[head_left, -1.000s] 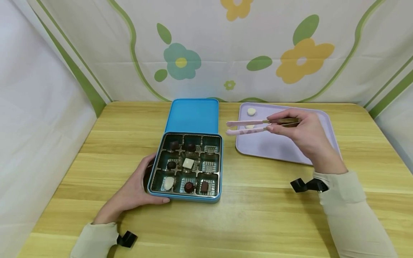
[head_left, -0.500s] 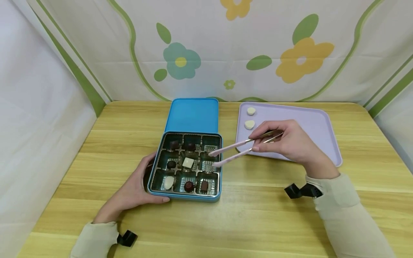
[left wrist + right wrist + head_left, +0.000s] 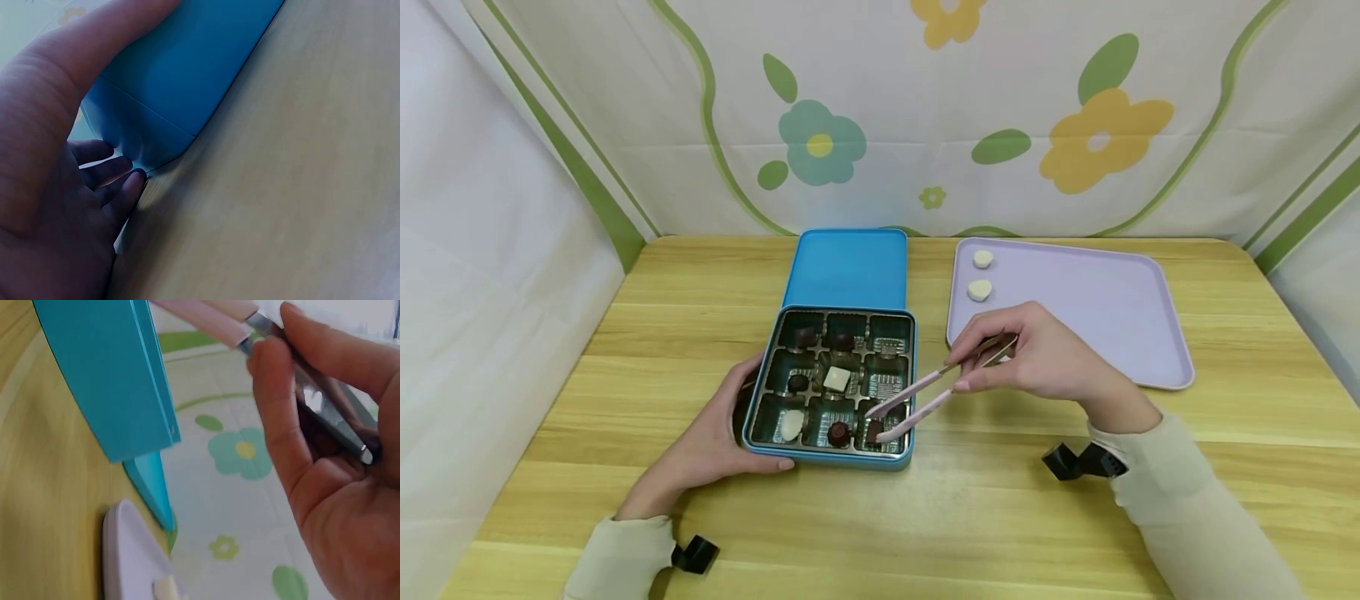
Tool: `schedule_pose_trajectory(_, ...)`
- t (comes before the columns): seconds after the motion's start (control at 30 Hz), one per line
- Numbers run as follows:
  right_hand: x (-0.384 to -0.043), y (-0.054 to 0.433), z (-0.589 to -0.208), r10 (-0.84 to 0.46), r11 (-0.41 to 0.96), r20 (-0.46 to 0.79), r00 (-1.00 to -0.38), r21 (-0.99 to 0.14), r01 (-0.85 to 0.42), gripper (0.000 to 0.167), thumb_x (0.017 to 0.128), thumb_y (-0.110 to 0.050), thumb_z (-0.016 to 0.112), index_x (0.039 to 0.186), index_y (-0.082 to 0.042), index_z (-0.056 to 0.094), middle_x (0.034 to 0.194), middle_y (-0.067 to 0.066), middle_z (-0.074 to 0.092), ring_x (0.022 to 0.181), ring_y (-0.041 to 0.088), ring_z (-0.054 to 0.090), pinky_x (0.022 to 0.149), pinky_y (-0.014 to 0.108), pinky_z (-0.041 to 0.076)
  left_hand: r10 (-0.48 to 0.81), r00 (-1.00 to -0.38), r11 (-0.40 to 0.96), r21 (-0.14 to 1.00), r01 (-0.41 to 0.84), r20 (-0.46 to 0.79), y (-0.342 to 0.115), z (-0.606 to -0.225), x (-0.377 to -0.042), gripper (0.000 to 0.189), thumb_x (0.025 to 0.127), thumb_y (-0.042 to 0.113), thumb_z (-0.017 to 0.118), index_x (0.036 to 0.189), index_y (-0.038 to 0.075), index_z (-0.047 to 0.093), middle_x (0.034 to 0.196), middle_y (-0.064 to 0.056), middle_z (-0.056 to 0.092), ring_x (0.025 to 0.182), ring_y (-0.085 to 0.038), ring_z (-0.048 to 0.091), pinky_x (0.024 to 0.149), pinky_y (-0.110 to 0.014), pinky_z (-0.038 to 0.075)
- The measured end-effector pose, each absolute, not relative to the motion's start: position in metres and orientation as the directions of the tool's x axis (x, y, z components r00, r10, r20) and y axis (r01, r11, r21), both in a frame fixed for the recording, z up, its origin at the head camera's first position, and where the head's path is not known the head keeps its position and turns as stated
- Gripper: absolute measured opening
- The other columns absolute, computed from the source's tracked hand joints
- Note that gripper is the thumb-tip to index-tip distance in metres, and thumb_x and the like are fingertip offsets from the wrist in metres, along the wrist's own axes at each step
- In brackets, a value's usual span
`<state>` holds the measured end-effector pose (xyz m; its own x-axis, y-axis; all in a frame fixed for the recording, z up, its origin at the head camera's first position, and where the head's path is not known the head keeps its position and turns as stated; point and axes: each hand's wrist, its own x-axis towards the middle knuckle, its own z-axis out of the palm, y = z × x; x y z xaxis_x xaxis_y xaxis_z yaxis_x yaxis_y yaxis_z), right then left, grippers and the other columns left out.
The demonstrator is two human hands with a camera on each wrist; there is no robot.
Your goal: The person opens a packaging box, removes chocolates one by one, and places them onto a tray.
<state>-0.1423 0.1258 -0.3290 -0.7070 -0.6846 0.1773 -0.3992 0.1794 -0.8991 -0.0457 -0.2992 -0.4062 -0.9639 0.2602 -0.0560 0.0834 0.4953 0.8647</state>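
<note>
A blue tin point(image 3: 829, 461) holds a clear tray of nine compartments with several chocolates inside. My left hand point(image 3: 718, 442) holds the tin at its front left corner, thumb along the front wall and fingers on the left side. My right hand point(image 3: 1026, 350) pinches metal tongs with pink tips point(image 3: 917, 417), which reach over the tin's right wall. Their parted tips stand at a small dark brown chocolate point(image 3: 874, 432) in the front right compartment. Beside it are a round dark chocolate point(image 3: 839, 434) and a white one point(image 3: 792, 425). A square white chocolate point(image 3: 837, 379) lies in the centre compartment.
Behind the tin lies its blue lid point(image 3: 850, 267). A lilac tray point(image 3: 1097, 292) at the back right bears two white chocolates, one of them point(image 3: 980, 290) nearer the front. A flowered curtain point(image 3: 895, 108) hangs behind the wooden table point(image 3: 985, 517).
My right hand has carried the tongs from over the lilac tray leftward and toward me, down to the tin's front right compartment. The left hand and the tin have stayed put.
</note>
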Motion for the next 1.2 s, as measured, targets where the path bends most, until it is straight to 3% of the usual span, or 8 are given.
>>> schedule_pose_trajectory(0.2,-0.130,0.104,-0.312,-0.709,0.229,0.202,-0.675,-0.840,-0.492,0.021,0.082,-0.010,0.094,0.095,-0.023,0.084,0.087,-0.007,0.077,0.073,0.011,0.073,0.069,0.029,0.063,0.256,-0.966,0.515,0.852,0.093,-0.049,-0.301,-0.404,-0.046,0.137,0.067,0.022,0.105,0.171,0.038,0.018,0.167,-0.007,0.040,0.143,-0.030,0.046,0.112,-0.016,0.037)
schedule_pose_trajectory(0.3,-0.127,0.097,-0.301,-0.739,0.214,0.233,-0.632,-0.808,-0.549,0.023,0.081,-0.007,0.094,0.094,-0.022,0.083,0.088,-0.009,0.076,0.074,0.008,0.072,0.069,0.029,0.064,0.256,-0.966,0.520,0.849,0.096,-0.048,-0.302,-0.404,-0.046,0.137,0.067,0.022,0.105,0.171,0.038,0.018,0.167,-0.007,0.041,0.142,-0.028,0.047,0.111,-0.015,0.038)
schedule_pose_trajectory(0.43,-0.128,0.090,-0.291,-0.791,0.205,0.251,-0.559,-0.750,-0.628,0.022,0.082,-0.003,0.093,0.094,-0.018,0.082,0.089,-0.008,0.074,0.075,0.002,0.071,0.069,0.026,0.064,0.249,-0.967,0.538,0.838,0.097,-0.048,-0.304,-0.404,-0.046,0.137,0.068,0.023,0.105,0.171,0.038,0.017,0.167,-0.009,0.040,0.144,-0.031,0.046,0.119,-0.035,0.040)
schedule_pose_trajectory(0.53,-0.133,0.083,-0.292,-0.822,0.227,0.221,-0.524,-0.718,-0.658,0.017,0.084,-0.005,0.091,0.092,-0.016,0.082,0.089,-0.007,0.075,0.076,0.001,0.069,0.070,0.025,0.062,0.254,-0.966,0.539,0.835,0.108,-0.039,-0.303,-0.406,-0.045,0.137,0.068,0.022,0.105,0.172,0.035,0.017,0.168,-0.010,0.040,0.145,-0.033,0.047,0.119,-0.036,0.041)
schedule_pose_trajectory(0.57,-0.135,0.083,-0.295,-0.827,0.229,0.211,-0.521,-0.720,-0.655,0.015,0.084,-0.005,0.091,0.092,-0.015,0.082,0.089,-0.007,0.075,0.076,0.001,0.068,0.070,0.025,0.062,0.256,-0.966,0.540,0.834,0.111,-0.038,-0.302,-0.407,-0.045,0.136,0.069,0.023,0.105,0.172,0.035,0.016,0.168,-0.009,0.040,0.144,-0.032,0.047,0.116,-0.028,0.041)
schedule_pose_trajectory(0.67,-0.141,0.085,-0.302,-0.819,0.231,0.198,-0.538,-0.745,-0.626,0.013,0.085,-0.007,0.091,0.091,-0.014,0.083,0.088,-0.007,0.077,0.076,0.004,0.068,0.069,0.026,0.061,0.265,-0.964,0.526,0.842,0.116,-0.033,-0.300,-0.410,-0.044,0.135,0.070,0.023,0.104,0.172,0.033,0.017,0.167,-0.009,0.040,0.142,-0.030,0.050,0.110,-0.016,0.041)
schedule_pose_trajectory(1.0,-0.156,0.109,-0.320,-0.748,0.223,0.123,-0.652,-0.879,-0.422,0.017,0.084,-0.007,0.092,0.097,-0.014,0.084,0.093,0.008,0.080,0.080,0.015,0.073,0.075,0.030,0.063,0.267,-0.963,0.528,0.841,0.117,-0.034,-0.299,-0.408,-0.045,0.135,0.069,0.023,0.104,0.172,0.035,0.018,0.166,-0.008,0.043,0.137,-0.010,0.051,0.109,-0.016,0.043)
schedule_pose_trajectory(1.2,-0.161,0.116,-0.326,-0.709,0.240,0.092,-0.699,-0.901,-0.361,0.018,0.082,-0.006,0.093,0.097,-0.013,0.085,0.093,0.007,0.081,0.081,0.017,0.074,0.074,0.029,0.062,0.269,-0.963,0.523,0.845,0.116,-0.034,-0.300,-0.408,-0.044,0.135,0.069,0.022,0.104,0.171,0.037,0.017,0.166,-0.007,0.042,0.136,-0.003,0.050,0.109,-0.014,0.041)
